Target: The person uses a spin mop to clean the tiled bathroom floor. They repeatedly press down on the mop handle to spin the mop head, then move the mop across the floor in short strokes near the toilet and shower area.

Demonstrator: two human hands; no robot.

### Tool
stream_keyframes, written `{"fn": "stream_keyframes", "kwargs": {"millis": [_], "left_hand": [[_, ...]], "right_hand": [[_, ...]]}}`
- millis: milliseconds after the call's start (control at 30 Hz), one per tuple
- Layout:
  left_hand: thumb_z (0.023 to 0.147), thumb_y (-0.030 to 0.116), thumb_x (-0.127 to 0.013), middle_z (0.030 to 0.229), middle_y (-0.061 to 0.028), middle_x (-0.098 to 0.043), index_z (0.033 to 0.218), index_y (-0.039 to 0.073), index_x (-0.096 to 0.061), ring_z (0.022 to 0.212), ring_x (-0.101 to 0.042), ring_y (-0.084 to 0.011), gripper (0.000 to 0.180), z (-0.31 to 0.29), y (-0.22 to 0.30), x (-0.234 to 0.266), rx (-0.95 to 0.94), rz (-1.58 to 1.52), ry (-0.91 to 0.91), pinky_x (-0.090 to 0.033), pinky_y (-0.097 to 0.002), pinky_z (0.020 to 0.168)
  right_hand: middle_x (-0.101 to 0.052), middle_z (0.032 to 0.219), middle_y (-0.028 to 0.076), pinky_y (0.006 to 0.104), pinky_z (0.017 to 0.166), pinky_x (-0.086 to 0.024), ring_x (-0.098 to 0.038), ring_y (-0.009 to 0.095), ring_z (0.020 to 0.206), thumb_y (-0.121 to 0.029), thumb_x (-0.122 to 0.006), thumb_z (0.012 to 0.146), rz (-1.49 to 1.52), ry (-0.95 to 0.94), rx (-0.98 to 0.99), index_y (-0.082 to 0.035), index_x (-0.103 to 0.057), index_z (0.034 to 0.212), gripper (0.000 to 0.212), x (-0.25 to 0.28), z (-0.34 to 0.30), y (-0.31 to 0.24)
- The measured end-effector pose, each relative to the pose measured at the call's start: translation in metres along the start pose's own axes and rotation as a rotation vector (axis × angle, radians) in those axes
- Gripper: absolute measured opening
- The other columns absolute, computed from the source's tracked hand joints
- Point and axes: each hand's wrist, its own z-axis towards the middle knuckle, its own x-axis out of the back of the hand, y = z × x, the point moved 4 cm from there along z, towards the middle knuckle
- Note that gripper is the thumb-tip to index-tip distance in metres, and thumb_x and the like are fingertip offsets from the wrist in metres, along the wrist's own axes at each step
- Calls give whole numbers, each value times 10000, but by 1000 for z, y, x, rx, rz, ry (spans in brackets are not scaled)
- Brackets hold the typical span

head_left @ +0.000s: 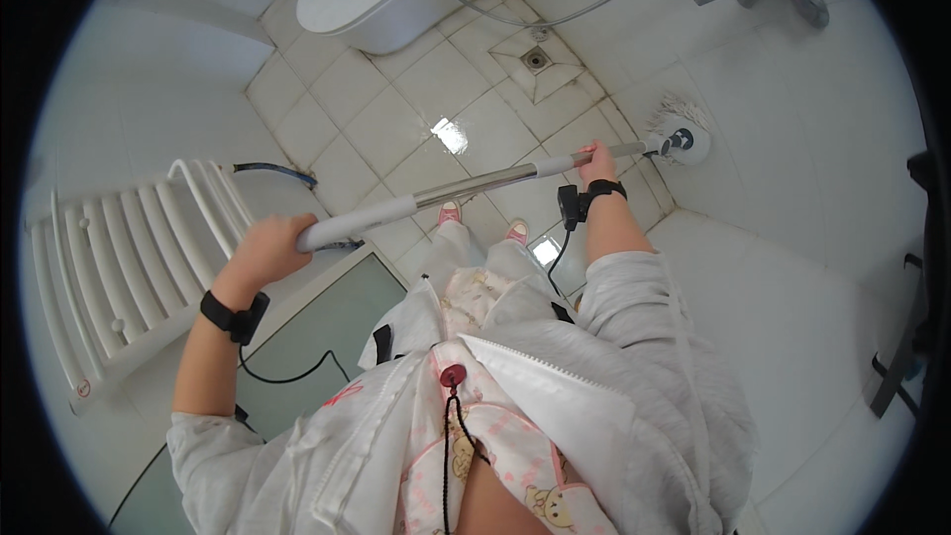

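The mop [477, 183] is being held aslant, from near left to far right. Its thick near end is being gripped by the left hand [272, 250], its thinner far part by the right hand [597, 164] — a wide spread, best being used for steering gently, with knocks on the right wall [773, 124] being avoided. A white-and-silver pole [371, 217] is being shown; beyond it a pale round head [696, 147] is being carried, fringed with whitish strands [676, 111] — whether the wall is being touched cannot be told.

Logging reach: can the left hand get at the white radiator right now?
Likely yes, if freed: the left hand grips the pole, but nothing visible blocks the nearby radiator.
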Motion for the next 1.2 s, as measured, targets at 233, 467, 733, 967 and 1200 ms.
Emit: {"fn": "stream_keyframes", "kwargs": {"millis": [233,467,733,967,1200], "left_hand": [[642,73,-595,670,-132,-595,889,88,-596,659,-583,-316,247,15,-5,66,-192,235,237,-457,-403,584],[613,75,-647,648,-111,-589,858,100,-581,632,-584,-292,256,1,-10,112,-270,403,306,-453,-382,554],[630,91,-658,646,-76,-582,808,94,-542,619,-583,-269,213,-8,5,148,-256,510,372,-455,-356,544],[624,86,-655,665,-78,-596,813,94,-553,625,-579,-276,214,16,61,191,-246,563,320,-457,-362,566],[608,58,-631,674,-95,-592,804,79,-557,650,-572,-294,211,19,92,175,-189,572,278,-449,-372,585]], "right_hand": [[-462,620,71,278,611,-418,-479,199,620,-12,-481,729,220,-106,48,-48,-415,632,123,8,-5,-22],[-565,739,141,393,643,-459,-540,245,674,-56,-458,788,248,-168,46,-1,-485,782,61,7,-24,-15],[-581,760,152,383,648,-478,-565,258,704,-39,-481,779,195,-154,-45,12,-482,800,56,9,-39,-1],[-562,806,167,334,658,-489,-568,269,739,6,-480,785,256,-125,-182,41,-467,861,85,1,-22,-3],[-555,812,186,362,706,-501,-576,302,793,9,-484,783,241,-181,-214,77,-458,865,110,10,-14,19]]}}
